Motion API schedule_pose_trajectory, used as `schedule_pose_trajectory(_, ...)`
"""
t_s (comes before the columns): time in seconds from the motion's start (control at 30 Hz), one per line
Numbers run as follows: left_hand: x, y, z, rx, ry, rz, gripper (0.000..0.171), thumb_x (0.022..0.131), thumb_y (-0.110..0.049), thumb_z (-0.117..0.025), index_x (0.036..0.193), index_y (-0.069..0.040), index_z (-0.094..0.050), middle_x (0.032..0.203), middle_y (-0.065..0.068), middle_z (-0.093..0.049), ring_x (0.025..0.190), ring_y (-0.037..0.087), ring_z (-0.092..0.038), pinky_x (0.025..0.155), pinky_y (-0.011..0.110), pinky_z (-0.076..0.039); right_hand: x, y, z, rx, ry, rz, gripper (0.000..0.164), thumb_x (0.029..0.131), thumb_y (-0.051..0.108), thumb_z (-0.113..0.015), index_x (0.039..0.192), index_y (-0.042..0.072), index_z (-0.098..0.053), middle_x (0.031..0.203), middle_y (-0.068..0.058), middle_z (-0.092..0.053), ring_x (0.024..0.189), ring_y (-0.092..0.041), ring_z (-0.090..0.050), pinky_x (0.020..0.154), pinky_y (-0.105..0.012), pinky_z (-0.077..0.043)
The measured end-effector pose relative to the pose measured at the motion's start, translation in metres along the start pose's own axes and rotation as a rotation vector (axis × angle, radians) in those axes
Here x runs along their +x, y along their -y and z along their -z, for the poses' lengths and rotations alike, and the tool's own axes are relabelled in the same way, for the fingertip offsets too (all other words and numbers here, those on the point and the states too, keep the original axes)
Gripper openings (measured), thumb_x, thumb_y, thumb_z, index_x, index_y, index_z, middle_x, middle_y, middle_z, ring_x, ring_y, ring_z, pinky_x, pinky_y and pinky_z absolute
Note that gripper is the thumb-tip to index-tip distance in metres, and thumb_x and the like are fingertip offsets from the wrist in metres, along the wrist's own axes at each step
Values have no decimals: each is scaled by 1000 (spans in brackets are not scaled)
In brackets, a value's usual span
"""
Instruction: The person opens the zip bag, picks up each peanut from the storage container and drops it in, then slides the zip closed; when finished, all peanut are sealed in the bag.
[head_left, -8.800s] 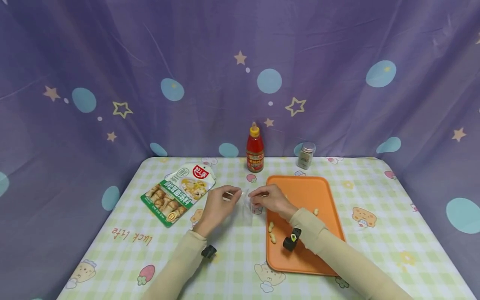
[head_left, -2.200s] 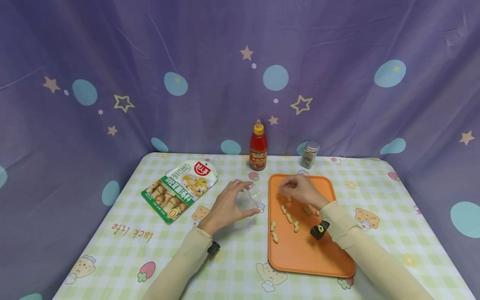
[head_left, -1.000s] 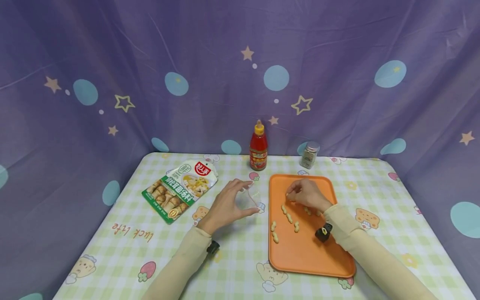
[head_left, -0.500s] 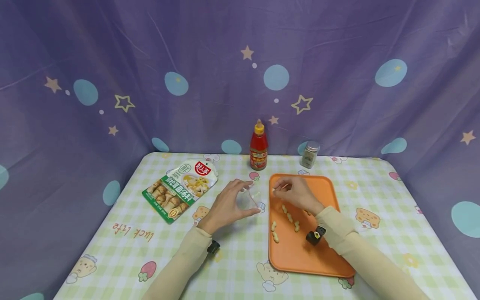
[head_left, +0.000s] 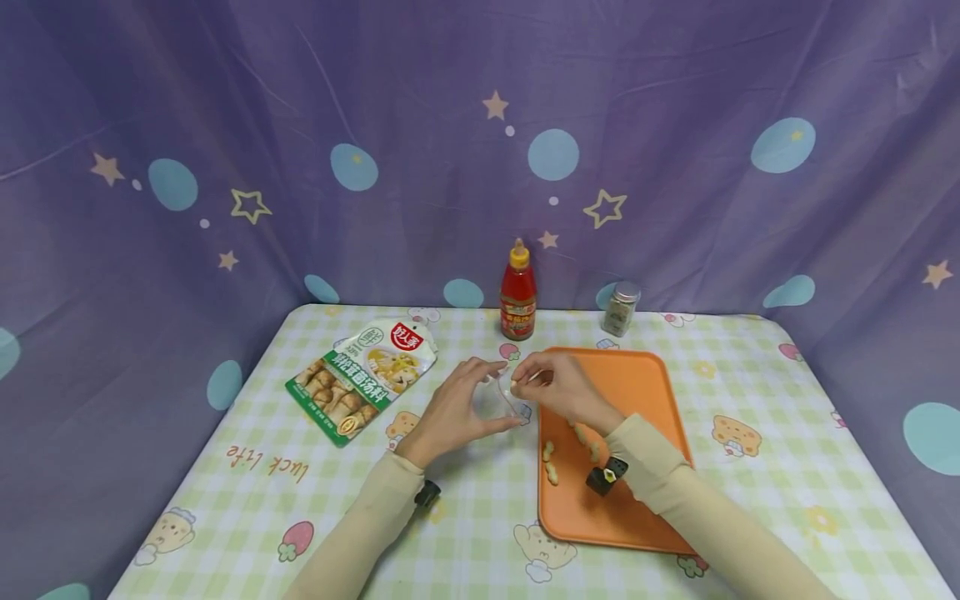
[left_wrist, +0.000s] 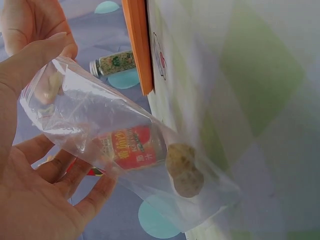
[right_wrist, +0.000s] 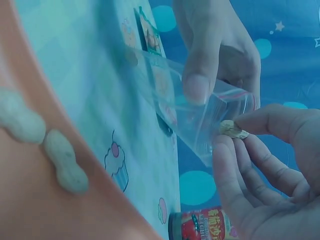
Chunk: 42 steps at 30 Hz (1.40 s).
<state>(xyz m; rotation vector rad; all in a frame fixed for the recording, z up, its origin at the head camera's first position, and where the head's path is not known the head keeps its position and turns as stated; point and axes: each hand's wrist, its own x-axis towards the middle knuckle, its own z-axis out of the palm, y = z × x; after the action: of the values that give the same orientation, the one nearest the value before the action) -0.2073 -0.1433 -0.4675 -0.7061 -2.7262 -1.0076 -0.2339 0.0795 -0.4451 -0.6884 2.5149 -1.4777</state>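
My left hand (head_left: 453, 412) holds a clear zip bag (left_wrist: 90, 105) by its mouth, thumb and fingers spread so the mouth gapes. One peanut (left_wrist: 184, 170) lies at the bottom of the bag. At the bag's mouth, my right hand (head_left: 558, 387) pinches another peanut (right_wrist: 231, 129) between thumb and fingertips. Below the right forearm, an orange tray (head_left: 600, 525) carries several unshelled peanuts (head_left: 552, 472); the arm covers part of them.
A red sauce bottle (head_left: 518, 296) with a yellow cap stands behind the hands. Right of it is a small spice jar (head_left: 622, 309). A green and white mushroom seasoning pouch (head_left: 360, 379) lies at the left on the checked tablecloth (head_left: 465, 542).
Earlier both hands were at the bag. My right hand then reached over the tray, took a peanut and moved left to the bag's mouth. The left hand has lately stayed in place.
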Motion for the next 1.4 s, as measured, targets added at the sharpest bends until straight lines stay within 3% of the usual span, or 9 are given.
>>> schedule_pose_trajectory(0.33, -1, 0, 1, -9, -2, -10, 85, 75, -51, -92, 145, -16, -59, 129, -1, -65, 119, 21, -61, 100, 43, -54, 2, 2, -6, 8, 15, 35, 6, 95, 14, -74, 100, 14, -77, 102, -4, -76, 90, -15, -71, 81, -30, -58)
schedule_pose_trajectory(0.6, -1, -1, 1, 5, -9, -15, 82, 75, -51, -92, 144, -21, -60, 128, 1, -66, 117, 16, -60, 100, 41, -55, -4, 4, 3, 15, 4, -2, 11, 99, 17, -70, 105, 11, -77, 106, -6, -74, 92, -16, -69, 83, -32, -58)
schedule_pose_trajectory(0.8, 0, 0, 2, 3, -9, -16, 82, 75, -50, -92, 145, -23, -59, 128, 4, -67, 118, 16, -60, 101, 42, -54, -11, -9, 14, 72, -1, -5, 14, 100, 13, -68, 107, 4, -75, 105, -12, -74, 89, -21, -71, 79, -30, -60)
schedule_pose_trajectory(1.0, 0, 1, 2, 4, 12, -12, 81, 77, -51, -91, 146, -23, -58, 130, 4, -67, 120, 16, -59, 104, 41, -53, -19, -27, 28, 63, -6, -58, 18, 100, 16, -70, 109, 1, -74, 109, -16, -74, 92, -35, -72, 80, -38, -62)
schedule_pose_trajectory(1.2, 0, 1, 2, 3, 16, -7, 81, 77, -51, -91, 146, -23, -58, 131, 4, -66, 120, 16, -60, 104, 41, -53, -31, -49, 44, -37, -29, -80, 15, 100, 17, -71, 107, 5, -75, 109, -12, -74, 98, -23, -70, 87, -35, -58)
schedule_pose_trajectory(1.4, -1, 0, 3, 7, 5, -21, 80, 76, -50, -91, 145, -22, -59, 130, 5, -67, 119, 16, -60, 103, 40, -54, -48, -63, 64, -67, -34, -145, 18, 101, 16, -69, 109, 1, -73, 106, -17, -72, 80, -28, -74, 67, -36, -60)
